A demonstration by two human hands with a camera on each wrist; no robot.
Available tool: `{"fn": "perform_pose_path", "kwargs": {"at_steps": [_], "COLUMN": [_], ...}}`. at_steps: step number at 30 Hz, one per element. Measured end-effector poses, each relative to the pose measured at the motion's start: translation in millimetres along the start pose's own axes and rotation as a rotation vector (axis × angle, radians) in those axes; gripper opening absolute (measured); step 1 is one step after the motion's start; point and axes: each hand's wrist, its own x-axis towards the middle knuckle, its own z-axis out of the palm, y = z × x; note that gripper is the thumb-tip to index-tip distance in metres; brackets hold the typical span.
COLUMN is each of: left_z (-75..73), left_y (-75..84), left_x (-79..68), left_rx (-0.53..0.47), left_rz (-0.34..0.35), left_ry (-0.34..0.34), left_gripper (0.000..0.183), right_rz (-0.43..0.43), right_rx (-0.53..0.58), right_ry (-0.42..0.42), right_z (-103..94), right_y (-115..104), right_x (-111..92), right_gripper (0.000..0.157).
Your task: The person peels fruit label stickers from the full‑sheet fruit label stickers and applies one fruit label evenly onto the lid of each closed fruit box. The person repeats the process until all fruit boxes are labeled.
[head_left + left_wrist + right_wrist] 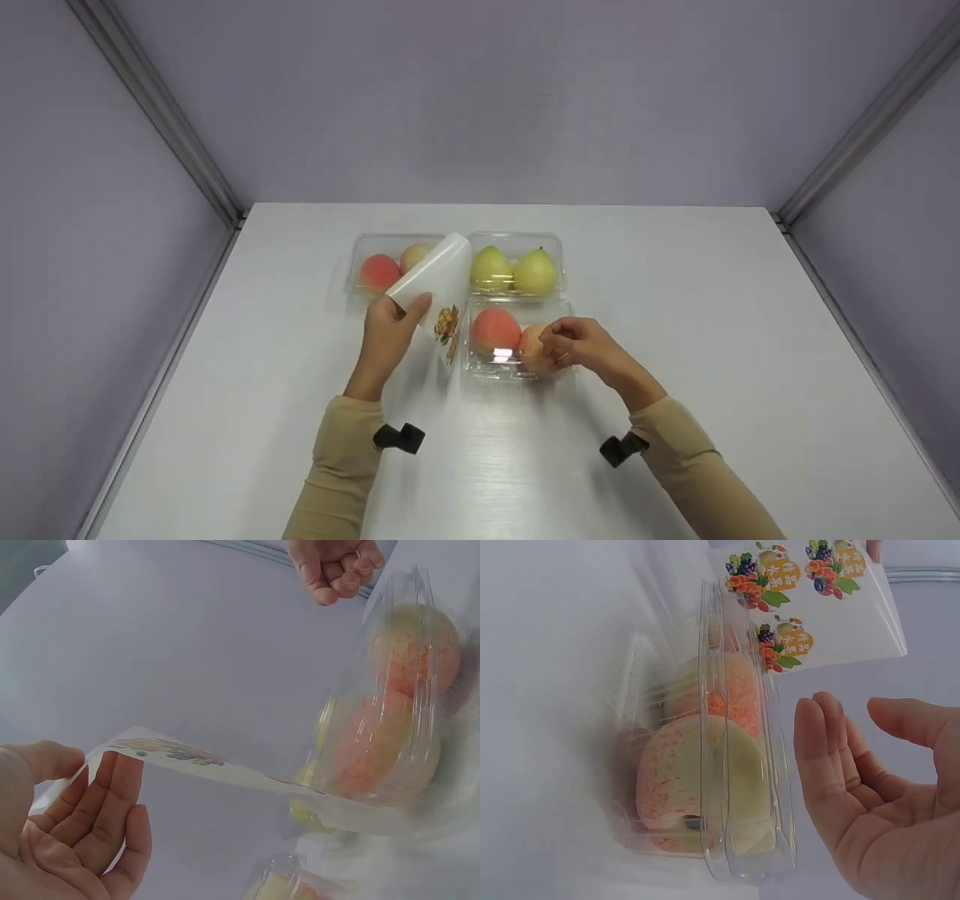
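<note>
My left hand (386, 337) pinches a white sheet of stickers (442, 281) between thumb and fingers, tilted up from the table. Colourful fruit pictures with orange lettering show on the sticker sheet (847, 626) in the right wrist view. In front lies a closed clear plastic box (478, 367) with a red peach (495, 330) and a paler peach (531, 346) inside. My right hand (589, 349) hovers by this box's right side, fingers loosely bent. In the right wrist view, a gap separates its thumb from the fingers, with no object visible between them.
Behind, a clear box (352, 283) with two peaches stands at left, partly covered by the sheet. Beside it is another clear box (517, 238) with two green pears (535, 271). All stand on a white table (675, 300) enclosed by pale walls.
</note>
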Motion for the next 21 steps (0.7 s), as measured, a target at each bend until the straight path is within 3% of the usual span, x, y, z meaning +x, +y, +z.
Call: {"fn": "perform_pose_path", "kwargs": {"at_steps": [21], "left_z": [37.9], "left_y": [15.9], "left_x": [-3.7], "left_rx": [-0.053], "left_rz": [0.045], "left_ry": [-0.131], "left_gripper": [0.032], "right_rz": [-0.100], "right_rx": [0.109], "right_ry": [0.019], "right_z": [24.0], "right_y": [-19.5], "right_x": [0.9], "right_gripper": [0.029]}}
